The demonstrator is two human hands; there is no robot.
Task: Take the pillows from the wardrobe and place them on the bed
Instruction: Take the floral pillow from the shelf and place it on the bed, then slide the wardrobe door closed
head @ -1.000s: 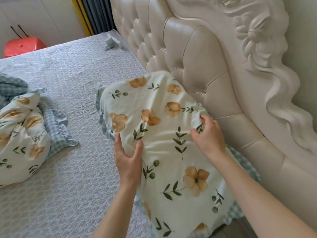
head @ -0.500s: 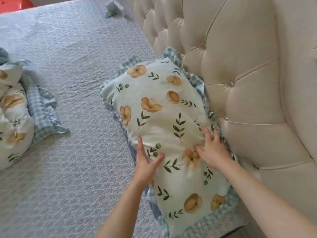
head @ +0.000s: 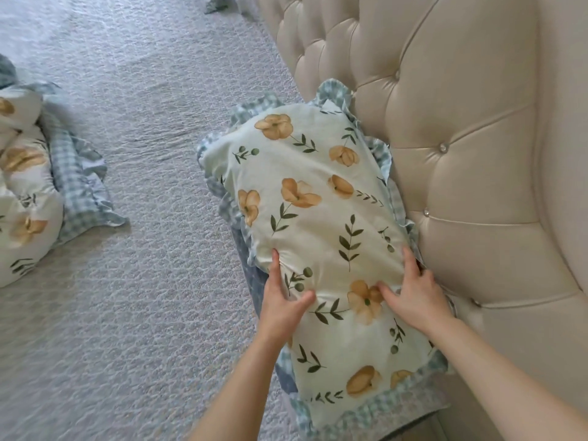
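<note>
Head view | floral pillow [head: 321, 224] is laid flat on the bed [head: 143, 154], its long edge against the headboard [head: 461, 154] at 3 o'clock | left hand [head: 281, 308] and right hand [head: 413, 297] are spread open, pressed on it to settle it | second pillow [head: 25, 192] at 9 o'clock is not yet placed.

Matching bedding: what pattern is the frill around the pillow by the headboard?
Blue-and-white gingham check on the frill, clearest in the head view.

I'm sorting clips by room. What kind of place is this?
Most likely a bedroom: a floral pillow lies against a tufted headboard on a quilted bedspread.
</note>
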